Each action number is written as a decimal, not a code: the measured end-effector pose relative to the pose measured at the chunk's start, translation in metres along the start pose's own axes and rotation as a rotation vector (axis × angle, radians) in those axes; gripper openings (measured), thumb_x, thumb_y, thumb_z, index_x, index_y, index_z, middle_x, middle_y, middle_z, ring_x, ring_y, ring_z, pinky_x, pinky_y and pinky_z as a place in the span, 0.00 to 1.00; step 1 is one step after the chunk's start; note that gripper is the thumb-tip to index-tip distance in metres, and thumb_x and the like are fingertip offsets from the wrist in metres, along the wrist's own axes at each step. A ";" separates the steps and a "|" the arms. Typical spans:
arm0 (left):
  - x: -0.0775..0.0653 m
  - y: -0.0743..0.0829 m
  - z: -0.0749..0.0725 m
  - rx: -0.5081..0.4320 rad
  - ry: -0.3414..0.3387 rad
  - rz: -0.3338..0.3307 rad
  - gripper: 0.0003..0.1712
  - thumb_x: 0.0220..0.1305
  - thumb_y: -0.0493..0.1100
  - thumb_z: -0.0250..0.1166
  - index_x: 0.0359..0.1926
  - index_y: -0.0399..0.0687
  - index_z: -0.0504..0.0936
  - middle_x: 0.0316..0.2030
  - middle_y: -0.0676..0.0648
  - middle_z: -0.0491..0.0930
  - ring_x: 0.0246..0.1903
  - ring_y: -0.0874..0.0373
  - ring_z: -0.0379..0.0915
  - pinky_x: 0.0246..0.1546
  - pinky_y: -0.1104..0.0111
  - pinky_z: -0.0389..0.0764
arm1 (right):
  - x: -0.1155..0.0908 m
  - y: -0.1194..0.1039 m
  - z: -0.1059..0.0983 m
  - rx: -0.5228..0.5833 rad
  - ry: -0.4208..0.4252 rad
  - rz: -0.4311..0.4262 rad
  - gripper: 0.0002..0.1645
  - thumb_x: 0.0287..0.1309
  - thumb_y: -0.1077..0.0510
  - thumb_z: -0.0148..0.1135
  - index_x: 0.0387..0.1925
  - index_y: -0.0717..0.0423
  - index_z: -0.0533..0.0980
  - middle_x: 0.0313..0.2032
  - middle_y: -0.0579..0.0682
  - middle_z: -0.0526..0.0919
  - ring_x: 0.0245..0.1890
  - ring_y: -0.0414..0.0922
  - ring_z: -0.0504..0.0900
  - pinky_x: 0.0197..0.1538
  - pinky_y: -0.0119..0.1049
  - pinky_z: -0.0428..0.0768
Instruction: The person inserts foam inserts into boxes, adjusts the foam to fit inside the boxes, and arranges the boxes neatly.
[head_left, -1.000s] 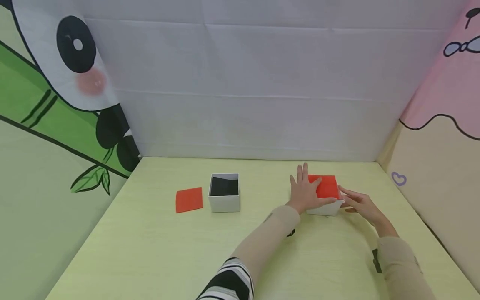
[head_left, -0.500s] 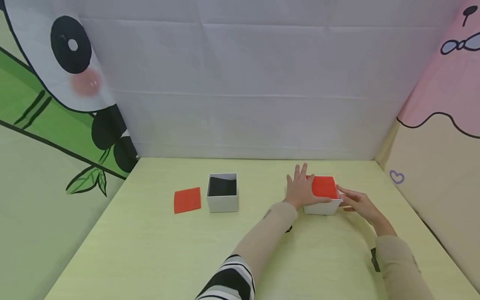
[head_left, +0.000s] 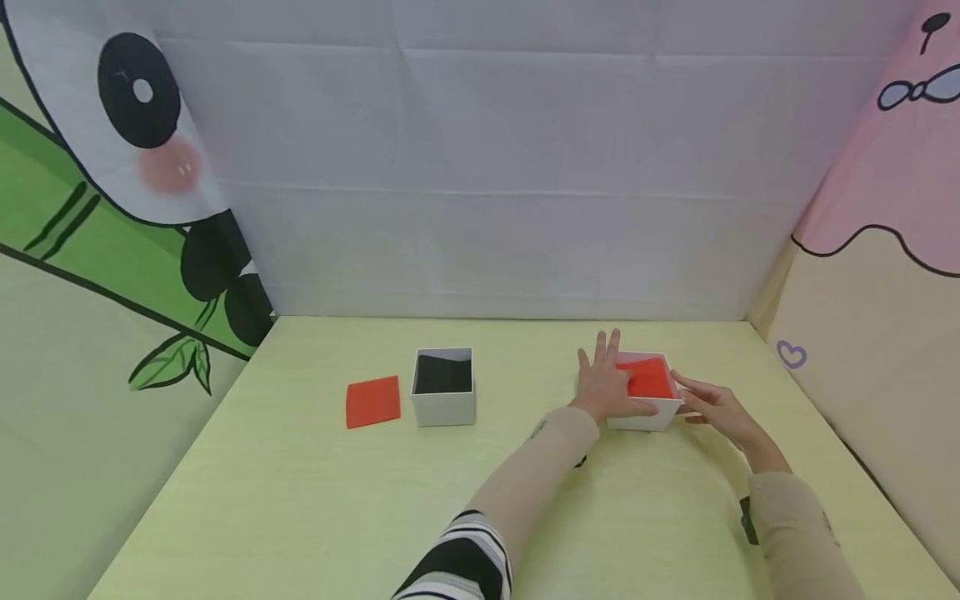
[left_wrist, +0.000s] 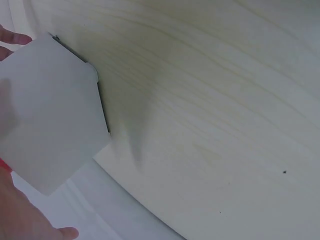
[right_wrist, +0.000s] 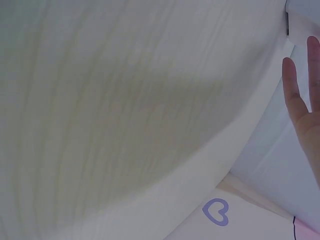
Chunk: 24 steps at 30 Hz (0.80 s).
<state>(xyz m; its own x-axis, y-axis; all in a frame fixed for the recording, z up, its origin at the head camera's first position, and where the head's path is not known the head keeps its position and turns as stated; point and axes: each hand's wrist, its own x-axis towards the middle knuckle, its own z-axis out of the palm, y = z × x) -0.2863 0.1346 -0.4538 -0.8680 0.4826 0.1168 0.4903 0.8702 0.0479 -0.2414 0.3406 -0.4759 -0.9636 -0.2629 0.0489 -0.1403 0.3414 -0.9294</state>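
At the right of the table, a white open-topped box (head_left: 643,422) has a red square sheet (head_left: 652,380) lying in its opening, slightly sunk below the rim. My left hand (head_left: 606,390) lies over the box's left side, fingers spread; one finger touches the red sheet and the thumb runs along the front rim. My right hand (head_left: 716,410) steadies the right wall with its fingertips. In the left wrist view the box (left_wrist: 50,110) shows its plain side, partly hiding the fingers. Extended fingers of the right hand (right_wrist: 306,112) show in the right wrist view.
Left of centre stands a second white box (head_left: 444,410) with a black sheet (head_left: 444,375) inside. Another red square sheet (head_left: 372,402) lies flat beside it. A white curtain (head_left: 480,167) closes off the back of the pale wooden table (head_left: 315,508).
The red sheet at the right box has sunk inside the rim, baring more of the white inner wall at the back. Both hands stay at the box.
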 end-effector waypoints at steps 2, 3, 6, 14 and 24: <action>0.001 0.002 -0.001 0.023 -0.015 0.028 0.39 0.43 0.76 0.52 0.58 0.74 0.68 0.68 0.50 0.35 0.66 0.51 0.27 0.59 0.51 0.46 | 0.000 0.000 0.000 0.002 0.001 -0.007 0.27 0.64 0.57 0.48 0.61 0.62 0.57 0.41 0.33 0.77 0.37 0.44 0.80 0.40 0.44 0.76; 0.002 0.003 -0.001 0.035 -0.025 0.039 0.39 0.42 0.76 0.53 0.59 0.76 0.66 0.68 0.50 0.34 0.66 0.51 0.26 0.59 0.50 0.45 | 0.000 0.000 0.000 0.002 0.003 -0.011 0.26 0.64 0.57 0.48 0.61 0.62 0.58 0.41 0.33 0.77 0.36 0.44 0.80 0.40 0.44 0.76; 0.001 0.007 -0.004 0.096 -0.067 0.050 0.41 0.41 0.78 0.52 0.61 0.80 0.61 0.68 0.51 0.31 0.65 0.50 0.23 0.59 0.49 0.41 | 0.000 0.000 0.001 -0.001 0.000 -0.025 0.26 0.64 0.58 0.48 0.61 0.62 0.58 0.41 0.34 0.78 0.37 0.48 0.80 0.40 0.43 0.76; -0.002 0.017 -0.014 0.255 -0.143 0.017 0.38 0.38 0.79 0.53 0.56 0.87 0.64 0.68 0.54 0.32 0.65 0.50 0.22 0.59 0.47 0.39 | -0.001 -0.003 0.001 -0.005 0.003 -0.027 0.26 0.64 0.58 0.47 0.61 0.64 0.57 0.43 0.42 0.78 0.37 0.50 0.80 0.39 0.44 0.76; 0.000 0.016 -0.009 0.234 -0.143 0.025 0.33 0.40 0.78 0.53 0.53 0.87 0.68 0.68 0.53 0.33 0.65 0.51 0.23 0.59 0.48 0.38 | -0.002 -0.001 0.001 0.026 -0.009 -0.042 0.25 0.64 0.59 0.47 0.61 0.60 0.59 0.41 0.33 0.77 0.36 0.44 0.80 0.39 0.43 0.76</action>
<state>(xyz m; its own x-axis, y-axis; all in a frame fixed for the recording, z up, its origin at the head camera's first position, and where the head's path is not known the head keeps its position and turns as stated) -0.2778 0.1476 -0.4444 -0.8664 0.4986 -0.0268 0.4944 0.8492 -0.1855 -0.2394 0.3402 -0.4754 -0.9548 -0.2848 0.0848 -0.1745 0.3063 -0.9358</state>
